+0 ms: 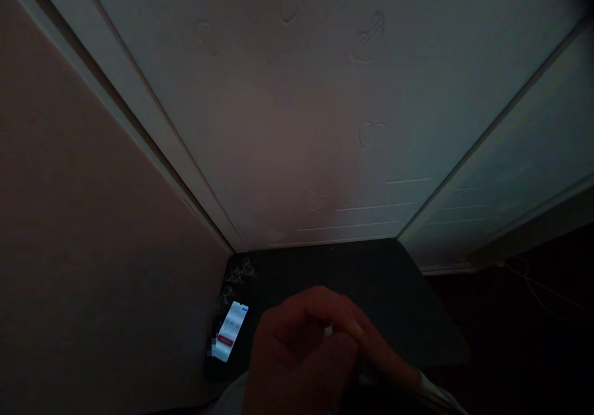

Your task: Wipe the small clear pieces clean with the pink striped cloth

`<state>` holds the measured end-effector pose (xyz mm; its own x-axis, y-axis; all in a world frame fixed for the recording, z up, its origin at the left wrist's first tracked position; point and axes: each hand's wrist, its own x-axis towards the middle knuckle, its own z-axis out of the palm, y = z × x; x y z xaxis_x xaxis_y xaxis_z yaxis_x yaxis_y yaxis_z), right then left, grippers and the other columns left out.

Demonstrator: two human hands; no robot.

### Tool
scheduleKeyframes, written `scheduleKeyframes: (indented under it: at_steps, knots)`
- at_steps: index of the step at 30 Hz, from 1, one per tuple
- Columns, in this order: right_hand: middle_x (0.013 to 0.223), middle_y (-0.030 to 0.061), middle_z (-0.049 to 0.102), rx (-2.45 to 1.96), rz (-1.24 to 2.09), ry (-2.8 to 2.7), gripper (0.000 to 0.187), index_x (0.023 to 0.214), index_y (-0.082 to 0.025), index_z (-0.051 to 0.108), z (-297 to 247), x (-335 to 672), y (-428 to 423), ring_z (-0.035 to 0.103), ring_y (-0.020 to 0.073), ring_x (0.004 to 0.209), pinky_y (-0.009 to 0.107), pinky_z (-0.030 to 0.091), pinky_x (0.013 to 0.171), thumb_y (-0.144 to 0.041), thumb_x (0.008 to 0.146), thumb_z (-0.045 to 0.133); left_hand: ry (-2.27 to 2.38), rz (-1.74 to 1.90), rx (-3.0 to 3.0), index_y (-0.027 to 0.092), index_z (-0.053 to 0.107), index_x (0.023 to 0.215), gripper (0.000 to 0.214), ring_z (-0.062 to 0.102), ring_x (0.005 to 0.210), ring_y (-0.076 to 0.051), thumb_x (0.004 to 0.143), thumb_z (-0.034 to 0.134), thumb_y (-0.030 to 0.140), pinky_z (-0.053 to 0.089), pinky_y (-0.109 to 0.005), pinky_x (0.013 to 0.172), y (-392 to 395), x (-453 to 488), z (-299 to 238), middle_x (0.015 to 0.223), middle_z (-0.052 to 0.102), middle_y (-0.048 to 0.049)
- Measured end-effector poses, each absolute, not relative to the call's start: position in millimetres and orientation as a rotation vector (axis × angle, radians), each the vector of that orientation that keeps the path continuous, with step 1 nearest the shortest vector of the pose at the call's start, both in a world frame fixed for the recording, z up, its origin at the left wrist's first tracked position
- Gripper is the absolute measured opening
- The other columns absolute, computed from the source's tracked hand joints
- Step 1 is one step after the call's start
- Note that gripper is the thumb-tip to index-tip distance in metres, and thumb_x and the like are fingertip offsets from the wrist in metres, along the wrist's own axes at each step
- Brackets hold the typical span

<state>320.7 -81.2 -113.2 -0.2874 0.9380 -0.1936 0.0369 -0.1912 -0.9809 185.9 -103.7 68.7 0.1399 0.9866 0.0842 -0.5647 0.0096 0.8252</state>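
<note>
Dim light makes detail hard to read. My left hand (297,359) is closed at the bottom centre, its fingers curled and pinched. Against it comes my right hand (387,353) from the lower right, fingers meeting the left fingertips. A small pale thing (328,331) shows between the fingers; it is too little and too dark to name. Both hands are above a dark tabletop (325,273). To the left of them lies a phone (232,328) with a lit screen and a red button on it.
Several small clear looped pieces (241,271) lie at the tabletop's far left corner. A white panel (278,124) with embossed hearts rises behind, and a plain wall (93,217) stands at left. A thin pale cable (529,285) runs across the dark floor at right.
</note>
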Motion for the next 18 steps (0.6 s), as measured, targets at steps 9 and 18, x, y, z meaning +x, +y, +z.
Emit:
scheduleKeyframes:
  at_steps: [9,18]
  knots:
    - [0.066,0.0001,0.057,-1.147,1.602,-1.164,0.025,0.072,-0.024,0.062,-120,318,-71,0.051,0.0188,0.065,0.031,0.042,0.06,-0.049,0.071,0.058,0.602,1.507,1.138,0.02,0.06,0.06,0.025,0.053,0.058,-0.016,0.077,0.066,0.037,0.042,-0.028,0.058,-85,172,41,0.055,0.053,-0.0011]
    - [0.065,-0.0012,0.052,-1.071,1.414,-1.129,0.041,0.074,-0.019,0.061,-106,326,-34,0.047,0.0146,0.062,0.026,0.039,0.059,-0.058,0.063,0.064,0.788,1.577,1.102,0.017,0.063,0.056,0.024,0.055,0.057,-0.016,0.066,0.077,0.034,0.046,-0.027,0.056,-35,146,12,0.056,0.06,-0.0011]
